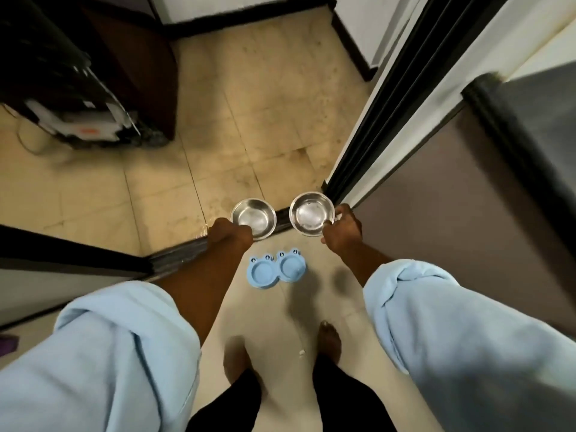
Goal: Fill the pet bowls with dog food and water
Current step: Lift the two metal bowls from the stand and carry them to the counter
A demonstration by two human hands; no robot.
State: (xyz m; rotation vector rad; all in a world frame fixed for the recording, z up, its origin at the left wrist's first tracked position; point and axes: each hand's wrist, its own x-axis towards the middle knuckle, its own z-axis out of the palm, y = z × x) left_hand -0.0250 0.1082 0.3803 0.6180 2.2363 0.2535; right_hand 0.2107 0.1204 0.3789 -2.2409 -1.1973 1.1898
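two steel bowls (254,217), one gripped by each hand's fingers (329,224); one blue stand (276,270).

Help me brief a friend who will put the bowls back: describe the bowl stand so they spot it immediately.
Look down at the pale floor just inside the doorway, ahead of the person's bare feet. There lies a light blue plastic stand with two round wells side by side. Unlike the two shiny metal bowls held above it, it is flat, blue and has small cartoon eyes along its far edge.
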